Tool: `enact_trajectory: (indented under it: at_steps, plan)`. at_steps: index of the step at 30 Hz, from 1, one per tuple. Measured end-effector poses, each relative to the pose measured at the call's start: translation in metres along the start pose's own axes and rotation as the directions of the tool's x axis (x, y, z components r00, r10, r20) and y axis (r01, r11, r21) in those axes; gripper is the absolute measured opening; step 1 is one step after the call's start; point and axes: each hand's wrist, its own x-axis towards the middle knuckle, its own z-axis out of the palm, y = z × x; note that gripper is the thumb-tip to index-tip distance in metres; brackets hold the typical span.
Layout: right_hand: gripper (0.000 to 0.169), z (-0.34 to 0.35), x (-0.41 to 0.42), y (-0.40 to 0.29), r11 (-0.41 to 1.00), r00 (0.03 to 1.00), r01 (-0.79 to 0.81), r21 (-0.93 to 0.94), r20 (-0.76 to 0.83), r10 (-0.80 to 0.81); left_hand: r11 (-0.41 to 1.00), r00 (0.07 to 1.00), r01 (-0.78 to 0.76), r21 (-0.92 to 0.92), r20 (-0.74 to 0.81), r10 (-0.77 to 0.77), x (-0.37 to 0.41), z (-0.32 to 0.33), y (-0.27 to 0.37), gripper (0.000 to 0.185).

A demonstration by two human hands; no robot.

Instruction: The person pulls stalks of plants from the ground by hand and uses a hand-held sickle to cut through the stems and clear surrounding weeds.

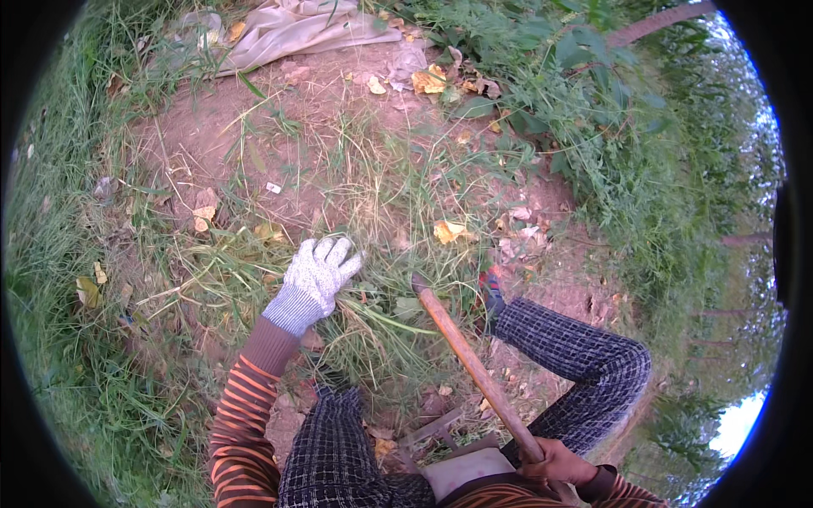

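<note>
My left hand (317, 273), in a speckled grey-white knit glove, lies on a tangle of cut green and straw-coloured grass (381, 343). Its palm faces down and is hidden, so I cannot see whether the fingers close around stems. Bare, my right hand (559, 462) grips a long-handled tool by its wooden shaft (473, 365) near the lower end. The shaft slants up and left to a dark metal end (417, 283) in the grass. Any blade there is hidden by stems.
My bent legs in checked trousers (571, 343) flank the grass pile. Under me is a low seat frame (432, 428). Reddish soil (203, 120) with dry yellow leaves (452, 232) lies ahead, then a pale cloth sheet (298, 32). Dense weeds (610, 127) grow on the right.
</note>
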Motion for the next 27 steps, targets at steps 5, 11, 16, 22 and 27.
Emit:
enact_trajectory:
  at_steps: [5, 11, 16, 22, 27]
  plan:
    - [0.023, -0.026, 0.03, -0.009, 0.981, 0.969, 0.144, 0.132, -0.218, -0.113, 0.994, 0.995, -0.055, -0.092, 0.08, 0.063, -0.013, 0.043, 0.02, 0.042]
    - [0.027, -0.048, 0.147, -0.107, 0.817, 0.838, 0.493, 0.299, -0.416, -0.354, 0.992, 0.999, 0.001, -0.122, 0.04, 0.004, -0.05, 0.085, 0.034, 0.021]
    - [0.026, -0.049, 0.221, -0.156, 0.77, 0.754, 0.611, 0.182, -0.429, -0.497, 0.987, 0.987, 0.019, -0.157, -0.156, -0.044, -0.056, 0.089, 0.037, 0.02]
    - [0.026, -0.042, 0.19, -0.121, 0.862, 0.788, 0.506, 0.001, -0.406, -0.462, 0.983, 0.98, 0.066, -0.172, -0.173, -0.096, -0.067, 0.097, 0.035, 0.023]
    - [0.022, -0.025, 0.177, -0.073, 0.808, 0.686, 0.506, -0.303, -0.426, -0.589, 0.984, 0.986, 0.084, -0.157, -0.128, -0.104, -0.063, 0.094, 0.037, 0.028]
